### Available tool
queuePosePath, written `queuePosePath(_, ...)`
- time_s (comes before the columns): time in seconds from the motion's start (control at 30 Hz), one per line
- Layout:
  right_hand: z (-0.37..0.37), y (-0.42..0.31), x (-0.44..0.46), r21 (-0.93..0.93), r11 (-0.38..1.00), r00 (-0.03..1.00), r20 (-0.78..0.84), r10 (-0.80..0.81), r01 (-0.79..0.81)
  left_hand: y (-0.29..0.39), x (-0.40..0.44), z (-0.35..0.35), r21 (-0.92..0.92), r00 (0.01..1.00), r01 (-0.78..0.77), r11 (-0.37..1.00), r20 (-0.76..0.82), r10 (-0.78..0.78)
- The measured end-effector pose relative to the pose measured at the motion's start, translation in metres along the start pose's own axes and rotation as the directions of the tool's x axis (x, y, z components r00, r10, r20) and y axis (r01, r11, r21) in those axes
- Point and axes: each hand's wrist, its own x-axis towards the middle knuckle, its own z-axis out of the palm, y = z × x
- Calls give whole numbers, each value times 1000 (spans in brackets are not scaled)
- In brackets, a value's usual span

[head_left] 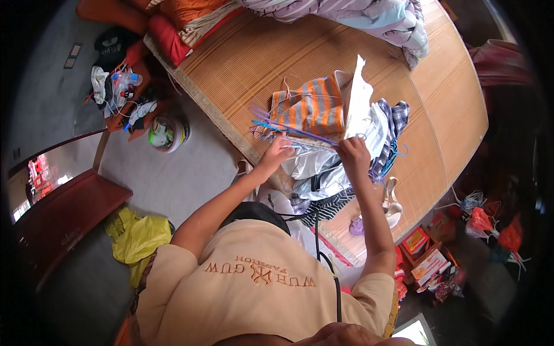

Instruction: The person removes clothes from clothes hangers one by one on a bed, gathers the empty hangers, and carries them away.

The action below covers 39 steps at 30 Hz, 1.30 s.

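My left hand [277,153] is closed, its fingertips pinching the near side of a bundle of thin clothes hangers [294,128], mostly purple and blue. My right hand [354,153] is closed round the right end of the same bundle. An orange and grey striped garment [311,106] lies just beyond the hangers. By my right hand a white garment [359,95] stands up in a point. Below and between my hands is a heap of white clothes [309,164], with a dark plaid shirt [397,118] at its right.
The clothes rest on a bed with a woven mat [231,75]. A rumpled quilt [358,23] lies at its far side. A bra [393,207] is near the right edge. A bin [167,135] stands on the floor at left, and a yellow plastic bag [135,239] lies nearer me.
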Motion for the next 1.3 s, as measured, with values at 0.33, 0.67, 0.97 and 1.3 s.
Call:
queuePosePath(0.33,0,-16,-67,530,490,710,379,593,-692,13,-3,37,-778,948,280,562,130,-291)
queuePosePath(0.67,2,8,-61,-75,786,705,396,588,-614,16,-26,46,-709,943,319,629,170,-286)
queuePosePath(0.97,-39,-43,-8,532,760,864,-101,494,-372,17,-19,43,-784,957,279,554,177,-231)
queuePosePath(1.3,-166,-52,34,871,372,418,-483,769,322,3,-22,53,-756,942,286,589,108,-319)
